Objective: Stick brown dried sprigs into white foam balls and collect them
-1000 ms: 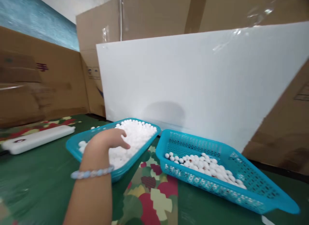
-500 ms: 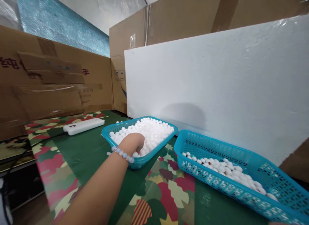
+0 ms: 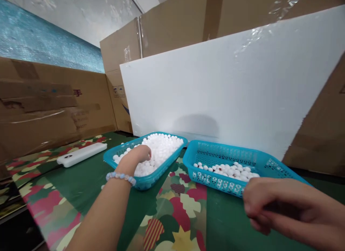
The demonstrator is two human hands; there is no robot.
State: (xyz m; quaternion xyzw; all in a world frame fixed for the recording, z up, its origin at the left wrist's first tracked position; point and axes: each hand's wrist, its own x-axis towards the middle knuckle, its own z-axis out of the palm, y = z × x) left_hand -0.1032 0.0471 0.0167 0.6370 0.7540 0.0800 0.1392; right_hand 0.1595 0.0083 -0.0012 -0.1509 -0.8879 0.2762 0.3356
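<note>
My left hand [image 3: 138, 155], with a beaded bracelet at the wrist, reaches into the left blue basket [image 3: 147, 181] over a heap of small white balls [image 3: 161, 145]. Its fingers are curled down, and whatever they hold is hidden. At the lower right, my right hand [image 3: 275, 204] is closed in front of the right blue basket [image 3: 218, 185], fingertips pressed together; anything between them is too small to make out. That basket holds fewer white balls [image 3: 234, 170], a few with dark reddish marks.
A white power bank-like device [image 3: 82, 154] with a cable lies at the left on the green patterned tabletop [image 3: 172, 222]. Behind the baskets stands a white foam board [image 3: 215, 89], with cardboard boxes [image 3: 88, 114] around it.
My right hand has come into view at the lower right. The view has shifted, so the baskets sit further left. My left hand is still at the left basket.
</note>
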